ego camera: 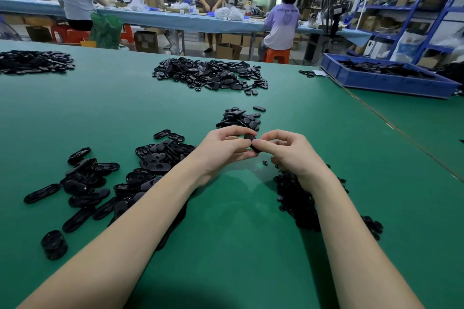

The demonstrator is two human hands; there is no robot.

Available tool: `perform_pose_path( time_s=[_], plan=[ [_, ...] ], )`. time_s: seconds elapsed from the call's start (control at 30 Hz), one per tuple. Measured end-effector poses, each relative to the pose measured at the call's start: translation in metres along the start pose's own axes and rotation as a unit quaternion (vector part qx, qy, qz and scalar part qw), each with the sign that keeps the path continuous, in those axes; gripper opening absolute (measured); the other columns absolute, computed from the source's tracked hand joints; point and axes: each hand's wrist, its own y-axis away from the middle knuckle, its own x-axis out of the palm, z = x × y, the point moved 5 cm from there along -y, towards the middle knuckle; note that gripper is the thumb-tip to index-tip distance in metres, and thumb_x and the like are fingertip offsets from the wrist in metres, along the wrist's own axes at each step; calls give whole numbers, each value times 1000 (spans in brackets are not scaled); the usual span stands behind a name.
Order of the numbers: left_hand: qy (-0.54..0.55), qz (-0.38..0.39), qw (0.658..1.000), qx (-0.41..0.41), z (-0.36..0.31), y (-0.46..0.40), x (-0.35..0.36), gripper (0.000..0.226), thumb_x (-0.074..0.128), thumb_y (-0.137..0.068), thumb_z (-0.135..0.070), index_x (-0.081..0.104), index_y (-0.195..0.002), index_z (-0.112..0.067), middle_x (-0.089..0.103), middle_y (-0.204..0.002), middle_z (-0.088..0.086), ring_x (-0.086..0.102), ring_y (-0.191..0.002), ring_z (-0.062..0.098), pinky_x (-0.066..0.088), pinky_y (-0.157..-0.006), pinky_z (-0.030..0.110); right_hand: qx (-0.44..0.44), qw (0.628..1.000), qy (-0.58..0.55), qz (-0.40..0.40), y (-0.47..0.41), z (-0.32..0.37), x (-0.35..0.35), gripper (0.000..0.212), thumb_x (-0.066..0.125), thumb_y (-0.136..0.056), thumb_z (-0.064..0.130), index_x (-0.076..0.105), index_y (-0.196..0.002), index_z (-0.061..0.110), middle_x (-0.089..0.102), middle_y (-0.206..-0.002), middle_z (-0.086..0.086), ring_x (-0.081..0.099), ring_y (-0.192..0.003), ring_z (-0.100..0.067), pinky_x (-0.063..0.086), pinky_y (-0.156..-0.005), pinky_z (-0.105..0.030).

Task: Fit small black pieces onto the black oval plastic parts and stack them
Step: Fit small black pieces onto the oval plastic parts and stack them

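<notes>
Oval plastic part [251, 143], glossy black and rounded at its ends, sits raised above the green mat [238, 233] at the middle of the scene, pinched between our two hands. Our left hand [223, 149] curls its fingers round the part from the left; our right hand [288, 152] closes thumb and forefinger on its right end. We judge this to be the fitting step: a small black piece is probably being pressed into the oval, though the piece itself is hidden behind our fingertips and we cannot tell whether it has seated.

Next we would need a firm, square push until the piece sits flush, then the finished part goes to the little stack [239, 119] just beyond our hands.

To the near left lies a loose heap of unfitted ovals [120, 178], thin moulded shells with raised rims and shiny faces. Under our right wrist spreads the pile of small pieces [298, 198], tiny, matt and knobbly. A short column of ovals [54, 244] stands at the near left edge. Far across the mat lies a bigger heap [211, 75], and a blue crate [371, 80] of parts sits at the far right.
</notes>
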Motion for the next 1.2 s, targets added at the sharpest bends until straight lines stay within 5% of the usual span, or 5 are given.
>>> perform_pose_path(
  time_s=[0.3,0.47,0.8,1.2],
  plan=[
    [-18,-5,1000,-8,0,1,-5,14,65,-91,6,64,-95,-7,73,-85,14,71,-73,16,58,-72,21,-2,1000,-12,28,1,2,2,8,82,-86,30,76,-87,25,71,-84,4,50,-60,-10,37,-55,-20],
    [-31,-16,999,-2,1,1,-5,15,64,-89,9,63,-92,-6,72,-83,16,69,-72,19,60,-80,24,-39,998,53,11,-2,7,0,5,79,-88,19,76,-92,17,65,-65,11,52,-48,-4,39,-47,-11],
    [-89,-28,996,11,6,1,-6,17,69,-88,5,68,-100,-7,75,-84,13,71,-78,17,59,-86,24,-51,991,126,-18,-10,0,1,8,80,-84,22,74,-79,19,63,-54,16,51,-46,1,41,-52,-16],
    [-56,-12,998,25,5,0,-8,17,69,-89,5,73,-99,-8,77,-81,3,72,-76,8,56,-76,16,-106,983,133,-72,-3,8,7,13,80,-80,24,69,-75,23,61,-54,21,51,-46,5,38,-48,-9]
  ],
)
